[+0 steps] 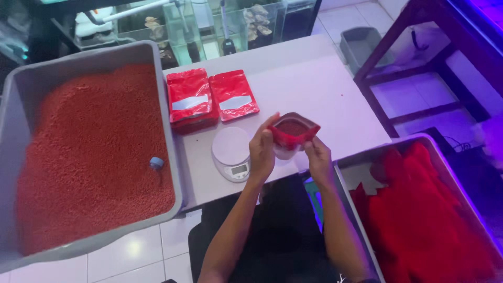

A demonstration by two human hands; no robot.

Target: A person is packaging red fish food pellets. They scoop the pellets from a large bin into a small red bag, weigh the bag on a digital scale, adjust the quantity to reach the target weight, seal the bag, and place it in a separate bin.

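Just right of the round white scale (231, 152) on the table (314, 89), the left hand (261, 152) and right hand (317, 155) pinch the open red pouch (291, 132) by its mouth edges, fingers closed on thin, floppy film that looks light, slippery and likely to spill if tipped.

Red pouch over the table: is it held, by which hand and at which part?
Yes. Both hands hold the open red pouch at its mouth: the left hand pinches the left rim, the right hand the right rim, above the white scale.
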